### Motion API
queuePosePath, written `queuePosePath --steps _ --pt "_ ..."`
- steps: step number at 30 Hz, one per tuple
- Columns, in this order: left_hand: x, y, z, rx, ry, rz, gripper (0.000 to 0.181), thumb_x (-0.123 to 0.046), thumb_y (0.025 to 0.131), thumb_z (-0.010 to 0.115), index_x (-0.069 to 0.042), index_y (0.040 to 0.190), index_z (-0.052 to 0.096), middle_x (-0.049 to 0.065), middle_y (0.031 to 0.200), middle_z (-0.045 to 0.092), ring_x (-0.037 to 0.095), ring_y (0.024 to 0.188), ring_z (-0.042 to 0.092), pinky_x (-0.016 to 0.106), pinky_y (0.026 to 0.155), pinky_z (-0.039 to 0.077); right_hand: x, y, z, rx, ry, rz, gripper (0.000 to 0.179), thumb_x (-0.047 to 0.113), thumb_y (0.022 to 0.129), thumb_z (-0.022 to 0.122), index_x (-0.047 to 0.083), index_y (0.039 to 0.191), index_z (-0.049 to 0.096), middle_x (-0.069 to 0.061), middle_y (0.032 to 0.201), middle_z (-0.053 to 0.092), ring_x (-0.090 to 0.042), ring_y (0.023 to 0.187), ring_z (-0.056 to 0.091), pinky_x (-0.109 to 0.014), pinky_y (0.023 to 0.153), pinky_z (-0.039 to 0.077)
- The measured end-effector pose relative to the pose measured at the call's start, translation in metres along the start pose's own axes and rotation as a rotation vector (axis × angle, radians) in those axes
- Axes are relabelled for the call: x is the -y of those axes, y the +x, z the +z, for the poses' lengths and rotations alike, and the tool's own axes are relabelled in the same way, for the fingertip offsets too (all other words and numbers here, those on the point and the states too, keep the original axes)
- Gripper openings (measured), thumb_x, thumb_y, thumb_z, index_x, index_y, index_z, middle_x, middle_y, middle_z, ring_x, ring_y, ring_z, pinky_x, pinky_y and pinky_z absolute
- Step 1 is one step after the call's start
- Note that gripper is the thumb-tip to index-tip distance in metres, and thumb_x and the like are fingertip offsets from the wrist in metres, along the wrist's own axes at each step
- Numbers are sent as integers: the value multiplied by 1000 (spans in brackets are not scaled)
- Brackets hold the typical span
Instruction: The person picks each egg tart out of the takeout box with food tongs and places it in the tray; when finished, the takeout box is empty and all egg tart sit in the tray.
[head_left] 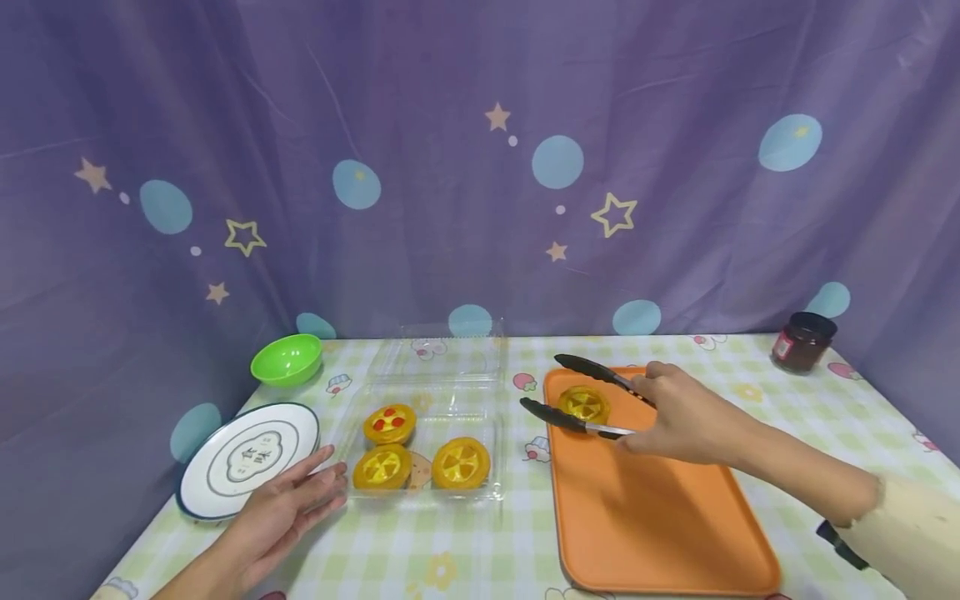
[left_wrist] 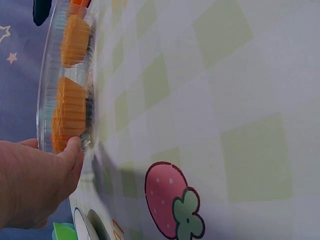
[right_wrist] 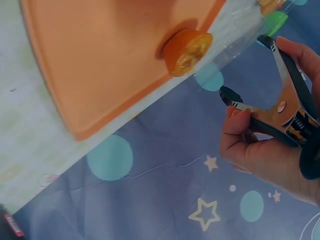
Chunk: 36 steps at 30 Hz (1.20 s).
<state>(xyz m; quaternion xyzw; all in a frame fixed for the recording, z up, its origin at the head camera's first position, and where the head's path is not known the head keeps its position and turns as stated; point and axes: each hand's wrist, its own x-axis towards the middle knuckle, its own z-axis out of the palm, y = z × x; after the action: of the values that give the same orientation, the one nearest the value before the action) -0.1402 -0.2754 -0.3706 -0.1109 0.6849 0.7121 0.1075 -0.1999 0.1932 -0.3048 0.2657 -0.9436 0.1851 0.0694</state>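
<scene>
My right hand (head_left: 686,417) grips black-tipped metal tongs (right_wrist: 282,105), their arms spread apart above the orange tray (head_left: 652,517). One egg tart (head_left: 585,405) sits near the tray's far left corner, between the tong tips in the head view. Left of the tray lies a clear plastic clamshell box (head_left: 498,433) with its lid folded back. Inside are three tarts: one with red pieces (head_left: 390,423) and two with yellow pieces, one at front left (head_left: 382,468) and one at right (head_left: 461,463). My left hand (head_left: 288,508), fingers extended, is at the box's left front corner.
A white plate (head_left: 202,483) with a dark rim lies at the left, partly behind the left hand. Behind it stands a green bowl (head_left: 287,360). A dark lidded jar (head_left: 804,342) is at the back right. A purple curtain (head_left: 450,67) hangs behind the table.
</scene>
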Motion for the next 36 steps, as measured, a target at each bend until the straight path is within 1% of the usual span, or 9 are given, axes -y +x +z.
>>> queuePosePath --steps 4,8,13,18,23,26,30,33,36 --pt "0 -1 0 4 7 1 63 -14 102 48 -1 153 13 28 153 20 32 137 34 35 104 47 7 3 -1 19 15 -12 55 35 68 84 -4 103 67 -4 80 48 -16 68 43 -25 55 41" --pt "0 0 0 -7 1 -5 63 -14 101 49 -2 153 15 27 153 21 30 135 37 35 103 47 14 6 -2 45 12 1 62 36 69 83 -5 112 66 -8 93 56 -19 77 51 -29 62 49" --pt "0 0 -1 5 4 5 64 -14 101 50 -1 153 14 28 153 21 28 133 39 35 103 48 23 10 -3 61 12 -9 65 34 67 82 -6 116 65 -6 89 53 -19 74 50 -28 60 48" --pt "0 1 -1 7 -2 6 64 -14 101 50 -1 153 14 28 153 21 29 133 39 34 103 48 32 13 -1 68 35 -40 53 33 68 82 0 107 67 -1 84 46 -15 68 43 -23 52 40" --pt "0 1 0 11 1 6 63 -14 102 48 -1 153 13 29 153 20 31 135 36 35 104 47 39 16 1 75 31 -79 36 34 67 82 11 86 63 0 77 42 -14 64 37 -21 48 31" --pt "0 0 0 8 4 6 63 -14 102 48 -1 153 13 29 153 20 30 135 37 35 104 47 42 17 3 91 31 -75 39 36 67 82 10 89 65 1 80 44 -13 66 40 -21 51 34" --pt "0 0 1 7 6 6 63 -14 102 48 0 153 13 29 153 19 28 133 40 35 104 47 46 20 4 114 60 -78 53 37 67 83 6 106 67 1 83 46 -12 69 43 -22 55 39" --pt "-1 0 1 5 -2 1 64 -14 101 49 -1 153 13 28 154 19 27 132 41 35 104 47 49 22 5 157 101 -91 53 39 67 83 6 106 67 -2 79 44 -12 64 38 -22 51 33" --pt "-1 0 0 1 -8 -7 64 -14 101 50 -2 153 14 28 154 20 25 131 43 35 103 47 52 24 6 202 113 -95 57 41 68 83 4 109 68 -3 91 51 -11 70 44 -23 56 39"
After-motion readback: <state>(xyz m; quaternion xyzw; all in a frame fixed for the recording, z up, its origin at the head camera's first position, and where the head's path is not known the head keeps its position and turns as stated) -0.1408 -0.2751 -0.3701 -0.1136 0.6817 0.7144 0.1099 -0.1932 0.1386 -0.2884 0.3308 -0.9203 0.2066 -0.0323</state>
